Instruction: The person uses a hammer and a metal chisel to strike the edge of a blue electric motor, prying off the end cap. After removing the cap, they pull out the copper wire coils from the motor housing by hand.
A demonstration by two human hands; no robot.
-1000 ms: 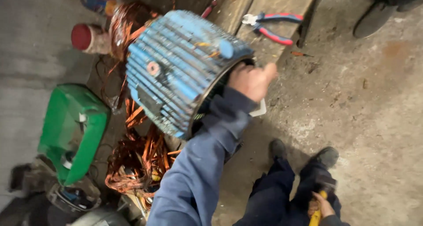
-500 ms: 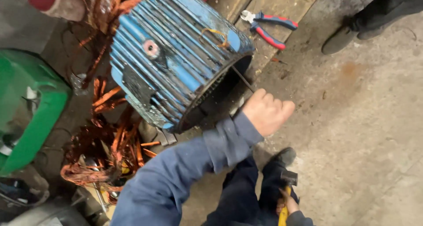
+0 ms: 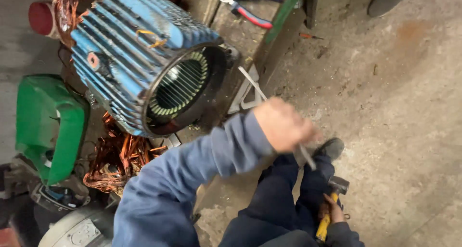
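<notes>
A blue finned motor housing lies on its side, its open end showing the slotted stator core. My left hand, in a blue sleeve, is closed in a fist around a thin grey metal strip. The strip runs from near the housing's opening through the fist and out below it. The hand is blurred and sits to the right of the opening, apart from it. Low down by my knees, my right hand grips a yellow-handled hammer with its steel head up.
A tangle of copper wire lies under the housing. A green casing stands at the left, a grey motor at the bottom left. Red-and-blue pliers lie on the wooden plank. Bare concrete floor spreads to the right.
My left hand has drawn back from the housing's open end toward the lower right, with the thin strip in it. The opening, covered by the hand before, now shows the stator.
</notes>
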